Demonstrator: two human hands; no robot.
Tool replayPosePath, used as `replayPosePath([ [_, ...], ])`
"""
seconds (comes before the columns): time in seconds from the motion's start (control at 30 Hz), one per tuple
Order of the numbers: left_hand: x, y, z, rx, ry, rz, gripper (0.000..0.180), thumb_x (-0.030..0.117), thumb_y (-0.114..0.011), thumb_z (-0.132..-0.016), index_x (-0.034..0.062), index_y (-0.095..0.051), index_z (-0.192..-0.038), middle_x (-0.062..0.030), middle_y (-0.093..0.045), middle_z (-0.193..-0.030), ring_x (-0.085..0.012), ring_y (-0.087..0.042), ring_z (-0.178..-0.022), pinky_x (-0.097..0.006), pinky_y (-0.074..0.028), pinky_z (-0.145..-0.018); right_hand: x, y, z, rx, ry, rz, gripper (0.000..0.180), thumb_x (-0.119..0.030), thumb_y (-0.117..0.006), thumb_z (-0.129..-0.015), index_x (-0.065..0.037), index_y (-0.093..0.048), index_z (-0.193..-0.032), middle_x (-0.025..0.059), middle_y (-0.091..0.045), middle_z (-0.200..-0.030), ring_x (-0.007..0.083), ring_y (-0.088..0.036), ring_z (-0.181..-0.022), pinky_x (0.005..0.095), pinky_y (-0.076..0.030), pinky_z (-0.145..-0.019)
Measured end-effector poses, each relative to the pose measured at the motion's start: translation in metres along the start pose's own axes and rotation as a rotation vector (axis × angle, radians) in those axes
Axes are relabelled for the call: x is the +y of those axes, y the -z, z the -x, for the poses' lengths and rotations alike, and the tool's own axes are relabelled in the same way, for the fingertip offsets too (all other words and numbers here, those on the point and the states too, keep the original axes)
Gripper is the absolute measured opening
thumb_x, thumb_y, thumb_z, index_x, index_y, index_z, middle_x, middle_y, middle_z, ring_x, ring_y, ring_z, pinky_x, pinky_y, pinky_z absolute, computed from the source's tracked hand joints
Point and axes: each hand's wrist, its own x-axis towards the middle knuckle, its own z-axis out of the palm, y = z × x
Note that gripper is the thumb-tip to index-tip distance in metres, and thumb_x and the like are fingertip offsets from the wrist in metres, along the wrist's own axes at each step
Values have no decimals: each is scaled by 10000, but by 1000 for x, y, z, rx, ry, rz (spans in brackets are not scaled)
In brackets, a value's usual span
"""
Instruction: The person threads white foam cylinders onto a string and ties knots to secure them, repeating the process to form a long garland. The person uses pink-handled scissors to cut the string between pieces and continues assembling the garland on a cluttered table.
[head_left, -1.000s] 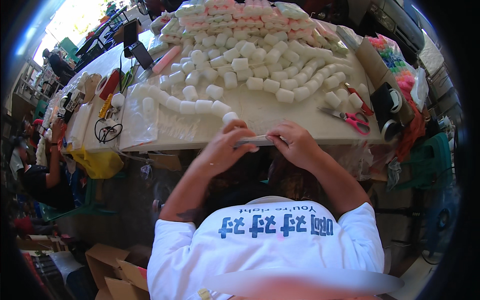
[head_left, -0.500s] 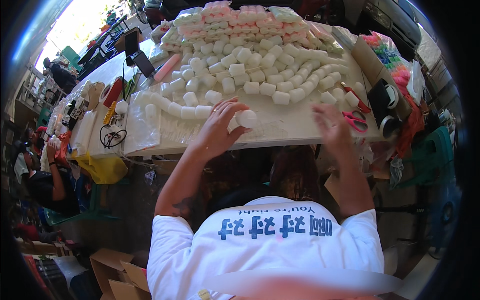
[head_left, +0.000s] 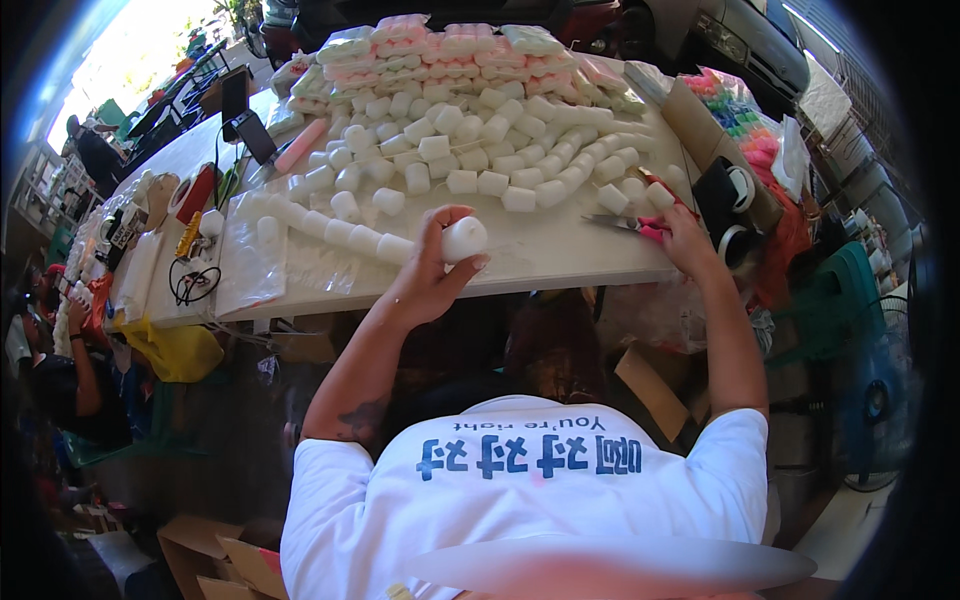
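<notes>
My left hand [head_left: 432,262] is closed around a white foam-like cylinder [head_left: 464,240], its round end facing right. It is at the end of a row of similar white cylinders [head_left: 340,232] lying to the left on the table. My right hand [head_left: 690,240], at the table's right front, has its fingers on the handles of pink-handled scissors [head_left: 628,224]. The blades point left over the tabletop. Ahead of both hands spreads a large pile of white cylinders [head_left: 462,180], some strung in strands.
Stacked plastic-wrapped packs [head_left: 440,45] rise behind the pile. A cardboard box [head_left: 690,115] and black containers [head_left: 722,185] stand right. At left lie a black phone-like device [head_left: 252,135], a pink roll [head_left: 300,146], a clear bag [head_left: 250,270] and a black cable [head_left: 195,285]. Another person [head_left: 75,375] sits far left.
My right hand has moved right and onto the scissors, whose blades now point left. My left hand still holds the cylinder. The whole view has shifted slightly.
</notes>
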Motion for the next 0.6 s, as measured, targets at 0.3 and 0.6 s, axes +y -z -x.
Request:
replayPosePath([
  [0.3, -8, 2, 0, 96, -247, -70, 417, 86, -817, -715, 73, -553, -1038, -43, -528, -972, -162, -524, -919, -294, -440, -820, -10, 22, -20, -349, -40, 214, 366, -72, -594, -827, -60, -583, -1193, 201, -630, -1099, 346, -603, -1038, 405, -474, -896],
  [0.6, -11, 3, 2, 187, -197, -14, 431, 137, -861, -685, 86, -557, -987, -9, -558, -867, -112, -515, -768, -266, -463, -706, -19, 20, -10, -416, 2, 249, 437, -58, -668, -716, -62, -573, -1143, 201, -649, -1014, 339, -623, -987, 401, -490, -859],
])
